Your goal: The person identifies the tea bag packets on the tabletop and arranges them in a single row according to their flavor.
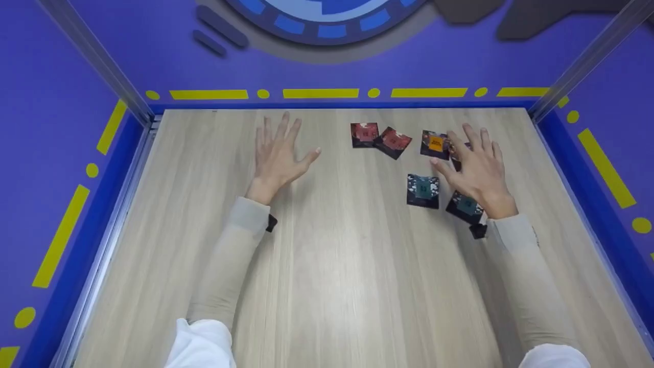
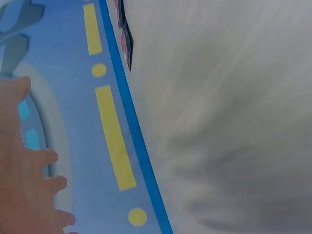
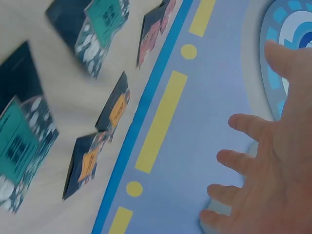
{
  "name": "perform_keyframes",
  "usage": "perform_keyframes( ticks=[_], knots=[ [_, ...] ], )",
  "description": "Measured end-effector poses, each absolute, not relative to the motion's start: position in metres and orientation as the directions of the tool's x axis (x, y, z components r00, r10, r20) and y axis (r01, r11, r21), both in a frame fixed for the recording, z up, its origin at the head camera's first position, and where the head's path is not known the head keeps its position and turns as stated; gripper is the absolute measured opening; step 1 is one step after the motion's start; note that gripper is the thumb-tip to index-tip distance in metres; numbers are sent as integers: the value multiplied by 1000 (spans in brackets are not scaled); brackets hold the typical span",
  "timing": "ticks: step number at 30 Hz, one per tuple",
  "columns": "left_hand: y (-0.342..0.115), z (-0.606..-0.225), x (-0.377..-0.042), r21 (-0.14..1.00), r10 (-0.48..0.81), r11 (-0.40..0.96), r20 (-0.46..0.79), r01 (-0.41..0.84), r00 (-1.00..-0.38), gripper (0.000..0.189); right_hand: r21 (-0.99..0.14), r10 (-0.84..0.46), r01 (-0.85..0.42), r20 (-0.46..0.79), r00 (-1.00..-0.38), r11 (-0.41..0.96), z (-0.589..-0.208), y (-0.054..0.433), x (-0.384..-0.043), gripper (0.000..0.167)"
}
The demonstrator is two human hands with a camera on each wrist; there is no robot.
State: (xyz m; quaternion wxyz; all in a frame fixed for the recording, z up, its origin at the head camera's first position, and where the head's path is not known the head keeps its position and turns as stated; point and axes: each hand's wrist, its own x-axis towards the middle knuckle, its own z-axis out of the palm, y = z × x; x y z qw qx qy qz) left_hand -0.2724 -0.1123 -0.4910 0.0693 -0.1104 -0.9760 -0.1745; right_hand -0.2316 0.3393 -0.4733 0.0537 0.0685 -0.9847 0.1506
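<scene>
My left hand is spread over the left part of the table, its fingers straight and holding nothing. On the right, my right hand also has its fingers spread, and it overlaps some flat square packets in the head view. One orange-labelled packet lies by its thumb; a second orange-labelled one is partly hidden behind the fingers in the head view. Nearer me are two green-labelled packets, one tilted beside the wrist. Between the hands, toward the back, a red-labelled packet touches another red-labelled packet.
The pale wood table is bounded by blue panels at the back and both sides. Metal posts rise at the back corners. A small black device sits on the left wrist, and another black device on the right.
</scene>
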Motion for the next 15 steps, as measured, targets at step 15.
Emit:
perform_keyframes(
  ticks=[15],
  knots=[
    [-25, -507, -259, 346, 320, 873, 127, 344, -939, 87, -372, -117, -155, 123, -985, 915, -485, 371, -189, 81]
  ],
)
